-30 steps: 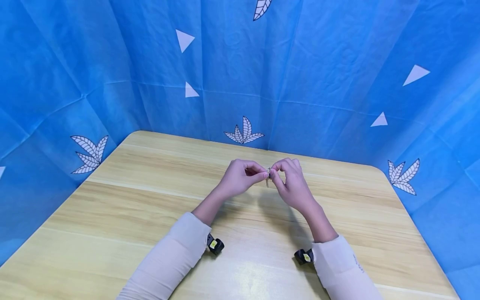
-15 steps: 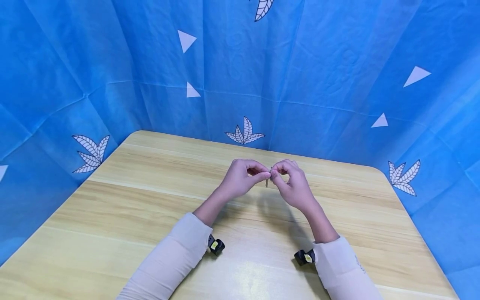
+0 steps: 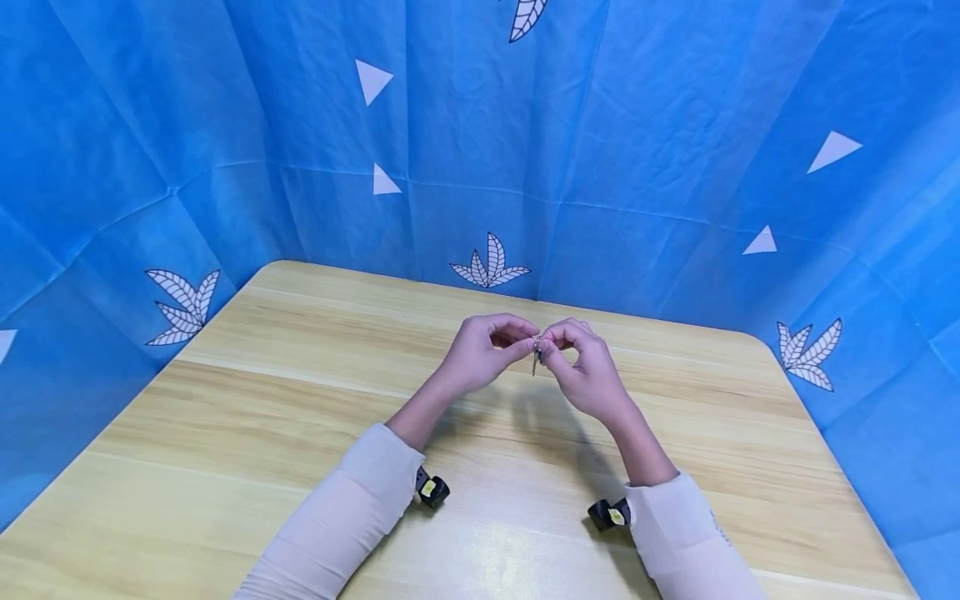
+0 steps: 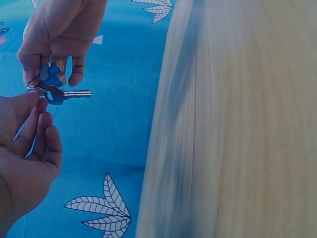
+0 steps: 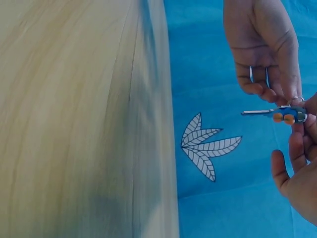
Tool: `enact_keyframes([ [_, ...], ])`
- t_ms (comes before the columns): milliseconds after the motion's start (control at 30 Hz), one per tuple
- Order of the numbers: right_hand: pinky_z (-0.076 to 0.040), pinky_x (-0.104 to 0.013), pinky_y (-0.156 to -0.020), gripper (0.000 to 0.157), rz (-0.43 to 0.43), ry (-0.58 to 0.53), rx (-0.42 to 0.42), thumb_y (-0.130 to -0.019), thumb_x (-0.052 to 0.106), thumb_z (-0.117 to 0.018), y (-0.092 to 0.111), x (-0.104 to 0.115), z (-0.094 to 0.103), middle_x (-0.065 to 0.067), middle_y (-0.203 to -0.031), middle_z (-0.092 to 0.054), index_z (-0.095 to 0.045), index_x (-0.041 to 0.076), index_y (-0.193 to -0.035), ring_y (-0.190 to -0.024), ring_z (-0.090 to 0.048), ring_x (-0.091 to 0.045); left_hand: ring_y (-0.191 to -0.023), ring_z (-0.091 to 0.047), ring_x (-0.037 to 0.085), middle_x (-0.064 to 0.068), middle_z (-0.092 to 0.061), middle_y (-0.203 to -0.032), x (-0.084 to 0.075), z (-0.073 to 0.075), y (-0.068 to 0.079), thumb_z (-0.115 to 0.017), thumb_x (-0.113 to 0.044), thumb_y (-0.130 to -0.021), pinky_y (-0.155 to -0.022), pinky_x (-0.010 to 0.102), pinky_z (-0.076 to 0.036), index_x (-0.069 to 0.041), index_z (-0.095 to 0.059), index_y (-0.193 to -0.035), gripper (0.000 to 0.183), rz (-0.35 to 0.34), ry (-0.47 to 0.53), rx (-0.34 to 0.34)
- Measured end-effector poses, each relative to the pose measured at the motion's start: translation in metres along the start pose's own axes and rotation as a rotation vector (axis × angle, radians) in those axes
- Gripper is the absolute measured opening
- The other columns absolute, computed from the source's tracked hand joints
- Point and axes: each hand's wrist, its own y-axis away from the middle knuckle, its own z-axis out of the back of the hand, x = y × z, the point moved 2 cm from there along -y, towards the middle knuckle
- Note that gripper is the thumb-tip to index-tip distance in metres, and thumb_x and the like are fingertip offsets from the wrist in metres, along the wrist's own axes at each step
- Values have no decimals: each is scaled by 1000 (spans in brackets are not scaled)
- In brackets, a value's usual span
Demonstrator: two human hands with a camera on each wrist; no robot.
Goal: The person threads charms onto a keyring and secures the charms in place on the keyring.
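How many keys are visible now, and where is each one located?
1. The key sticks out between the left hand and the right hand; others may be hidden by the hands.

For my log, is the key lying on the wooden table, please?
No, the key is held off the wooden table between the left hand and right hand.

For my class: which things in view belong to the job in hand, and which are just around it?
Part of the job:
key
metal ring
blue-and-orange charm
left grip and right grip, fingertips meeting at these small things

Just around it:
wood-grained table
patterned blue cloth
black wrist devices
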Motion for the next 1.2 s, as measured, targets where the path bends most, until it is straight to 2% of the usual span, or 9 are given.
enact_keyframes([
  [167, -43, -32, -77, 5, 21, -9, 2, -90, -5, -56, 0, 0, 0, -13, -85, -59, -60, -5, -87, -85, -50, -20, -74, -63, 12, -6, -69, -88, 0, -1, 0, -71, -23, -87, -64, 29, -53, -17, -73, -99, 14, -51, 5, -10],
  [300, -43, -36, -77, 5, 23, -12, 5, -91, -4, -56, 1, -1, 0, -12, -85, -58, -60, -4, -88, -85, -50, -20, -72, -62, 11, -7, -69, -86, 1, -1, 0, -70, -22, -88, -63, 30, -53, -17, -73, -98, 12, -74, -16, -7],
  [400, -43, -37, -77, 5, 17, -8, 7, -91, -4, -56, 1, 0, 0, -11, -85, -58, -60, -4, -88, -86, -50, -20, -72, -62, 10, -8, -68, -85, 0, -1, 1, -68, -22, -89, -64, 30, -53, -16, -72, -98, 11, -81, -53, 2],
  [567, -41, -31, -75, 5, -4, 11, 4, -90, -4, -57, 1, 2, 1, -9, -83, -57, -61, -2, -88, -85, -48, -20, -73, -61, 8, -9, -68, -85, -2, 0, 0, -64, -22, -92, -64, 30, -53, -15, -70, -97, 11, -87, -122, 21],
  [700, -41, -30, -72, 5, 0, 42, 8, -90, -4, -57, 0, 2, 3, -8, -82, -58, -61, -2, -88, -84, -47, -19, -71, -60, 7, -10, -67, -83, -3, 2, 0, -64, -21, -92, -62, 26, -52, -15, -68, -96, 9, -95, -160, 31],
  [900, -42, -31, -73, 5, 9, 67, 30, -91, -3, -57, 0, 2, 5, -6, -80, -57, -61, -1, -89, -84, -48, -17, -72, -59, 5, -9, -65, -82, -6, 4, -2, -63, -20, -93, -65, 24, -52, -13, -67, -97, 9, -153, -210, 34],
  [1000, -43, -35, -73, 4, 6, 63, 50, -92, 1, -58, -1, -14, 3, -4, -80, -57, -61, 2, -90, -85, -47, -17, -73, -58, 3, -8, -65, -82, -8, 5, -2, -62, -19, -93, -68, 22, -51, -12, -67, -97, 9, -174, -241, 21],
  [1133, -43, -35, -72, 5, 9, 52, 76, -95, 11, -57, -1, -36, 1, 1, -82, -57, -61, 10, -92, -86, -47, -15, -74, -58, 3, -8, -65, -83, -8, 7, -2, -62, -17, -93, -69, 20, -51, -11, -67, -96, 9, -186, -259, 2],
  [1200, -43, -32, -71, 6, 22, 50, 84, -96, 15, -56, 0, -36, 0, 4, -83, -56, -61, 12, -93, -86, -46, -13, -74, -59, 3, -8, -65, -83, -7, 7, -2, -62, -17, -93, -69, 20, -51, -11, -67, -96, 9, -191, -259, -9],
])
